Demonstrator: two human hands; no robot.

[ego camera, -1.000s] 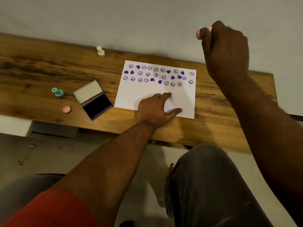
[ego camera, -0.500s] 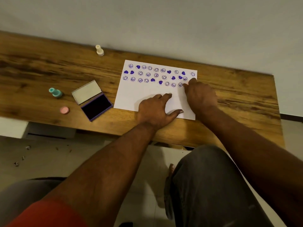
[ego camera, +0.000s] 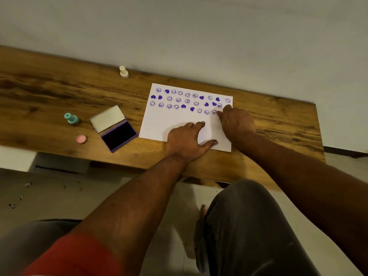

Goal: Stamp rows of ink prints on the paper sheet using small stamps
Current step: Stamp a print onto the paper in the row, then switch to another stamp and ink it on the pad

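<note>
a white rectangular paper sheet lies on the brown wood-grain table, its far half covered with rows of purple ink prints, smiley faces mixed with solid hearts. the lowest row is partial and runs along the right side of the sheet.

the left hand lies flat and open on the near part of the sheet, fingers spread, pressing it to the table. the right hand is curled downward at the right end of the lowest row, its fingertips bunched against the paper just beside the last smiley print. whatever it grips is hidden under the fingers, so i cannot tell whether a stamp is in it.

left of the sheet, an open purple ink pad rests with its dark pad facing up and its pale lid folded back. further left stands a small teal plastic stamp, upright, and near it toward the table's front edge sits a small round pink cap. a small cream-coloured stamp stands upright near the far edge, close to the grey wall. the person's grey-trousered knee shows below the table.
</note>
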